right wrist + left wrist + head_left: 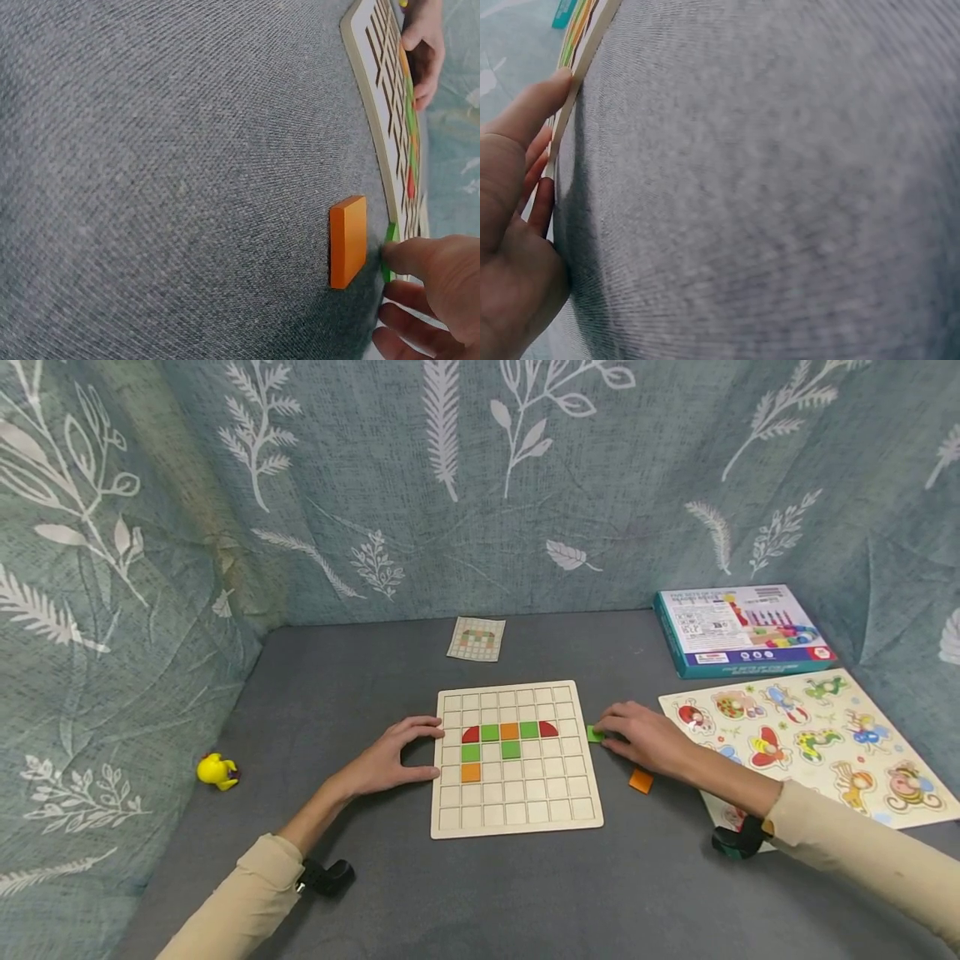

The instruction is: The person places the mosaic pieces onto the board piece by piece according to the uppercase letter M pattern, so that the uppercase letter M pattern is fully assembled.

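A wooden grid board (517,814) lies on the table, its cells holding red quarter-round, green and orange tiles in a row and a few below it. My left hand (393,758) touches the board's left edge, thumb and fingertips spread along the rim. Just off the right edge, my right hand (645,739) pinches a green square tile (594,734) between thumb and fingers. The right wrist view shows that green tile (389,255) largely covered by the thumb. An orange square tile (641,780) lies on the cloth close below the right hand.
Behind the board lies a small pattern card (477,639). To the right are an insect picture puzzle board (798,752), partly under the right forearm, and a boxed set (742,631) behind it. A yellow toy (217,771) sits at the far left.
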The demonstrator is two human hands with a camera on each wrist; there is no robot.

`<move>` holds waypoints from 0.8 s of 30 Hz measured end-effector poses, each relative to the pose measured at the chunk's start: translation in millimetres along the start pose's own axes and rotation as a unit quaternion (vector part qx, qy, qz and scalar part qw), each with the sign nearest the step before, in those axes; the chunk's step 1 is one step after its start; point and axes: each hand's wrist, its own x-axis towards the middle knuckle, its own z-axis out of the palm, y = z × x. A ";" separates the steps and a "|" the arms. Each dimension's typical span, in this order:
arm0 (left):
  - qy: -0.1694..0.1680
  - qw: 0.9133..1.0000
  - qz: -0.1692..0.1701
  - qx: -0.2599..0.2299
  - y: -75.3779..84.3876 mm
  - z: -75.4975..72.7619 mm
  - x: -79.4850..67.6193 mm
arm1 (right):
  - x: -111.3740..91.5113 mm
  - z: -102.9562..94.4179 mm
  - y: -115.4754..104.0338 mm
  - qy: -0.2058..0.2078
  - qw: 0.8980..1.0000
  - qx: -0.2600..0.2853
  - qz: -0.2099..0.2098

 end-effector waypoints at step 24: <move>-0.034 0.999 -0.029 0.017 7.0 -9.0 3.3 | 0.5 0.3 -0.1 -0.004 1.000 -0.003 -0.002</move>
